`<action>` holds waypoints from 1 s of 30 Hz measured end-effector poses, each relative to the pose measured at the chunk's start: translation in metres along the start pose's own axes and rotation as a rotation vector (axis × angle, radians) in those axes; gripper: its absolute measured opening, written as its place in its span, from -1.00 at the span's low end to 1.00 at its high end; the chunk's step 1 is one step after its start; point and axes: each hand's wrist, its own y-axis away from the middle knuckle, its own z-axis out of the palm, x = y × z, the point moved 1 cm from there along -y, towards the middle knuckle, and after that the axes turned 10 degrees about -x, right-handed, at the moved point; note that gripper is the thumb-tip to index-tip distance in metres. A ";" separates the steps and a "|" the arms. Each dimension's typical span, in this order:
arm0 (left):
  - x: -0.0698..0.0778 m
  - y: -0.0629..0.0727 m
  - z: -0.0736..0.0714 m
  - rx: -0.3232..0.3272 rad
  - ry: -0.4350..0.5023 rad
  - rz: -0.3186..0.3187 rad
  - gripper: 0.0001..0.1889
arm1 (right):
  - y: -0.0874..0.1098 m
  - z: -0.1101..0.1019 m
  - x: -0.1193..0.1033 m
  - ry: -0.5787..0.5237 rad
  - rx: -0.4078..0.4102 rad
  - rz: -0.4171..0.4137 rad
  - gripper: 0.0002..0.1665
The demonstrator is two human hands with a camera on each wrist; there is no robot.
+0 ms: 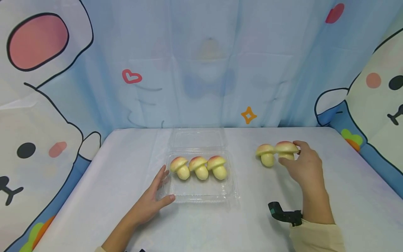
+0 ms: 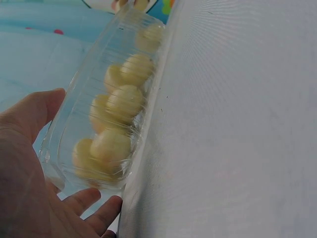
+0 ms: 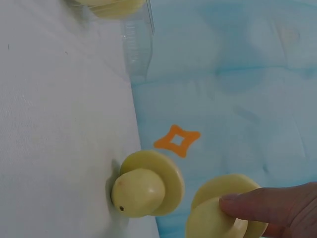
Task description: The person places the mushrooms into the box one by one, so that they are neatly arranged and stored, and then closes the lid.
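My right hand [image 1: 305, 164] pinches a yellow toy mushroom [image 1: 286, 147] with a reddish-topped cap between thumb and fingers. In the right wrist view, the thumb lies across this mushroom's [image 3: 213, 218] stem. A second mushroom [image 1: 267, 154] lies on the table just to its left. My left hand [image 1: 151, 204] is at the left side of a clear plastic clamshell box [image 1: 201, 191], thumb near the front corner and fingers extended along the left wall. Inside the box, three similar mushrooms [image 1: 198, 168] lie in a row across the back half; they show through the plastic in the left wrist view.
The lid [image 1: 198, 138] of the box stands open behind it. A white cloth covers the table [image 1: 245, 224], and a blue cartoon curtain [image 1: 201, 70] hangs along its back edge. A black camera mount [image 1: 284, 214] is strapped to the right wrist.
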 end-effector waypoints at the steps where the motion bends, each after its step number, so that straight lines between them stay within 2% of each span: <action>1: 0.000 0.000 0.000 -0.001 0.001 -0.001 0.02 | 0.000 0.001 -0.001 0.001 -0.003 -0.008 -0.03; 7: -0.001 -0.001 0.000 -0.004 0.009 0.000 0.03 | 0.002 0.004 -0.005 0.003 -0.014 -0.043 -0.03; 15: -0.001 -0.001 0.000 0.000 0.001 0.011 0.02 | 0.007 0.011 -0.021 0.023 -0.026 -0.089 -0.03; 22: 0.000 -0.001 0.000 0.003 -0.011 0.007 0.02 | 0.011 0.016 -0.031 0.023 -0.046 -0.096 -0.05; 30: -0.002 -0.001 0.000 -0.010 -0.013 0.001 0.02 | 0.015 0.024 -0.040 0.037 -0.089 -0.171 -0.07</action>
